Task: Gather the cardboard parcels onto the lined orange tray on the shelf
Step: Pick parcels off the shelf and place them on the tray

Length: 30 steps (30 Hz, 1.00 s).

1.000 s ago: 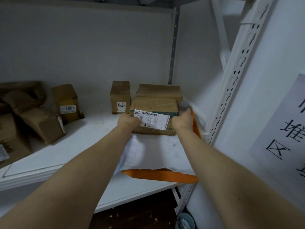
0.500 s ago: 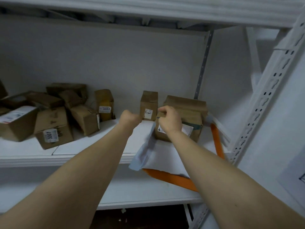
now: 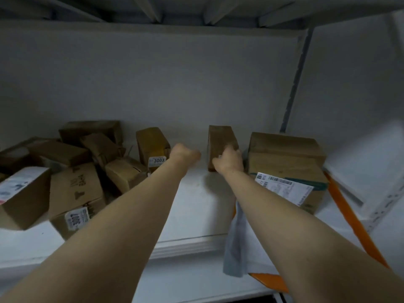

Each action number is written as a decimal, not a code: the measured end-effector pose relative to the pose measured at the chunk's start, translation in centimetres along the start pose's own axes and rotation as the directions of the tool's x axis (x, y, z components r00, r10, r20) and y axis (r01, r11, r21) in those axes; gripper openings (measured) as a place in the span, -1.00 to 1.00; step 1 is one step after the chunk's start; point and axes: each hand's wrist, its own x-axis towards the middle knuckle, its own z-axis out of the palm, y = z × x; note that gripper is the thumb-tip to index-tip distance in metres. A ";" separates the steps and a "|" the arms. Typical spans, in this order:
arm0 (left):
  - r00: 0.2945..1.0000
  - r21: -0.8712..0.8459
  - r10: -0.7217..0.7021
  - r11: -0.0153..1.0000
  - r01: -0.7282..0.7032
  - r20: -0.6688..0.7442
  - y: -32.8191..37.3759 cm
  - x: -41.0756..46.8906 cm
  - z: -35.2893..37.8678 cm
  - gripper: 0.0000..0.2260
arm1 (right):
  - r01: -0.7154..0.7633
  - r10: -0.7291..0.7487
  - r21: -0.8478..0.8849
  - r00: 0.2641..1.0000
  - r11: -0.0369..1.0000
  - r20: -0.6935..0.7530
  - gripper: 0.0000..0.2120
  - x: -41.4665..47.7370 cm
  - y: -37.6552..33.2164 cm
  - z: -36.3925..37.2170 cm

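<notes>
Two forearms (image 3: 135, 215): bare, stretching from the near edge out over the shelf, side by side.
Orange tray (image 3: 270, 279): on the right end of the shelf, its near rim jutting past the shelf front and its right rim running away toward the far right.
Liner (image 3: 235, 248): pale sheet lying in the tray, one corner drooping over the near left edge.
Shelf (image 3: 192, 206): white board, bare between the two arms.
Parcel 3007 (image 3: 74, 193): near left, tilted, its label facing front, with a white-topped box (image 3: 21, 193) just beside it on the left.
Labelled parcel (image 3: 306, 193): on the tray, with a white barcode label peeling off its front.
Taller parcel (image 3: 284, 145): on the tray, directly behind the labelled one and touching it.
Left hand (image 3: 184, 154): curled into a loose fist above the shelf, with nothing in it.
Right hand (image 3: 229, 161): fingers wrapped around the lower right corner of the upright parcel.
Upright parcel (image 3: 219, 141): standing on the bare shelf, just left of the tray and near the far wall.
Parcel 3003 (image 3: 153, 145): upright, just left of the left hand and at the right end of a jumbled heap of brown parcels (image 3: 91, 136).
Back wall (image 3: 175, 84): plain grey, closing off the far side.
</notes>
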 end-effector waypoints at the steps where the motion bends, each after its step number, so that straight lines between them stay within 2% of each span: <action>1: 1.000 0.007 0.004 1.000 -0.004 0.016 0.0 1.1 0.1 -0.60 | -0.020 0.020 -0.008 1.000 1.000 -0.020 -0.51 0.7 -0.2 0.4; 3: 0.998 0.035 0.010 0.999 -0.012 0.057 0.2 2.7 0.2 -0.63 | -0.065 0.064 -0.031 0.997 0.997 -0.038 -0.42 2.0 -0.6 1.1; 7: 0.994 0.113 0.035 0.992 -0.047 0.108 0.7 5.0 0.4 -0.85 | -0.126 0.121 -0.060 0.990 0.990 -0.072 -0.34 4.0 -1.1 2.0; 9: 0.993 0.139 0.035 0.989 -0.051 0.114 0.8 5.9 0.5 -0.91 | -0.158 0.153 -0.055 0.984 0.986 -0.087 -0.23 4.9 -1.2 2.5; 12: 0.992 0.175 0.014 0.984 -0.036 0.125 1.0 6.7 0.4 -0.81 | -0.186 0.182 -0.040 0.979 0.982 -0.088 -0.01 6.1 -1.2 2.9; 15: 0.990 0.196 -0.012 0.981 -0.015 0.138 1.1 7.3 0.3 -0.78 | -0.206 0.202 -0.046 0.977 0.978 -0.072 0.06 7.1 -1.2 3.1; 17: 0.989 0.208 -0.026 0.978 -0.005 0.148 1.0 7.7 0.2 -0.78 | -0.216 0.212 -0.055 0.975 0.975 -0.067 0.00 7.5 -1.3 3.3; 22: 0.987 0.228 -0.035 0.974 -0.002 0.158 0.4 8.0 -0.1 -0.68 | -0.244 0.236 -0.099 0.968 0.965 -0.087 -0.29 7.8 -1.3 3.6; 24: 0.985 0.206 -0.046 0.978 0.011 0.166 0.0 8.0 -0.2 -0.68 | -0.234 0.225 -0.089 0.969 0.968 -0.098 -0.34 7.3 -1.2 3.8; 27: 0.988 0.094 -0.035 0.995 0.021 0.149 -0.7 7.7 -0.6 -0.71 | -0.223 0.229 0.077 0.970 0.972 -0.084 -0.35 6.3 -1.3 3.5; 30: 0.991 0.051 -0.052 0.998 0.046 0.121 -1.0 6.2 -0.9 -0.79 | -0.217 0.250 0.294 0.965 0.931 -0.077 -0.37 4.8 -1.8 2.2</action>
